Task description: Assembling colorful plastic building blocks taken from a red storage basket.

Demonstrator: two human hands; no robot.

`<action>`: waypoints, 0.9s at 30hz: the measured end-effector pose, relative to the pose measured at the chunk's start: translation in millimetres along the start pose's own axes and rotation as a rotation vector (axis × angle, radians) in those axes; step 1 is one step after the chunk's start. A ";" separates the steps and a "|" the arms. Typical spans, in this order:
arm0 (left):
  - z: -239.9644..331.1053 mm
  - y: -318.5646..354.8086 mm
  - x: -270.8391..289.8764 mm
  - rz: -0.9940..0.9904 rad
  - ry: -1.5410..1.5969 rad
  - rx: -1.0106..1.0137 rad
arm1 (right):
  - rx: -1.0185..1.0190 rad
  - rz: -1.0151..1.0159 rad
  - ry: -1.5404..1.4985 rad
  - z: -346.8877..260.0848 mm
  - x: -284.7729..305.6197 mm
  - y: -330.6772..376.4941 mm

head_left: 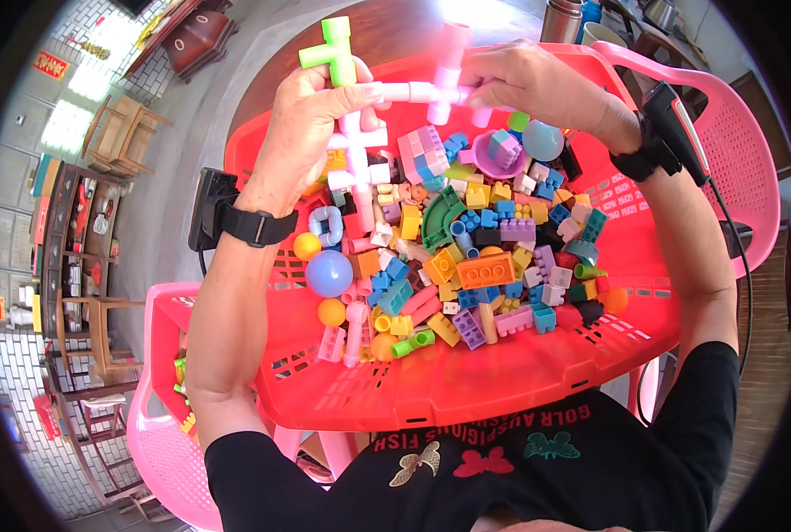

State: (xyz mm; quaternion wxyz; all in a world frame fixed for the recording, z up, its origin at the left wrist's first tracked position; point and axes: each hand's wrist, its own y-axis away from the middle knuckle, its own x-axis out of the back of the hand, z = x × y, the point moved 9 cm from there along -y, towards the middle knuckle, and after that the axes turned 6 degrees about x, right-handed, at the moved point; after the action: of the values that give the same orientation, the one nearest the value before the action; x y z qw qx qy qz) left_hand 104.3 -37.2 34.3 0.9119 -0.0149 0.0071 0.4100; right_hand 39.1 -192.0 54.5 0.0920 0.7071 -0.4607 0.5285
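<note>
Both my hands are raised over the far part of a red plastic basket [395, 412], holding a joined toy pipe assembly. My left hand [302, 124] is closed around its left side, just below a bright green T-shaped pipe piece [336, 44]. White and pink pipe pieces [357, 164] hang beneath that grip. A pale pink pipe [404, 92] runs across to a pink cross-shaped pipe piece [446, 89]. My right hand [533, 84] pinches the assembly's right end, beside the cross; its fingers partly hide the pieces there.
Mixed building bricks fill the basket's middle, including an orange brick [486, 270], a green curved piece [442, 217] and a purple cup [499, 158]. A blue ball [329, 273] lies at left. Pink chairs [724, 142] flank the basket, and a metal flask [561, 19] stands beyond.
</note>
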 end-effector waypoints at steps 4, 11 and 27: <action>9.0 1.7 -5.4 -0.017 -0.047 -0.058 | -0.015 0.005 -0.004 -0.3 2.6 3.4; 2.8 -1.8 13.0 0.034 -0.090 -0.059 | -0.019 0.053 0.104 0.0 -0.1 -5.0; 31.9 13.0 126.3 0.548 0.426 -0.286 | -0.181 0.023 0.405 83.8 6.2 7.6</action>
State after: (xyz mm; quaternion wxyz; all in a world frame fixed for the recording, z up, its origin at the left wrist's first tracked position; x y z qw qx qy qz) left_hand 178.4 66.9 62.7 0.7351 -0.2248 0.1432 0.6234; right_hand 89.0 -251.4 21.3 0.2397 0.5700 -0.4862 0.6174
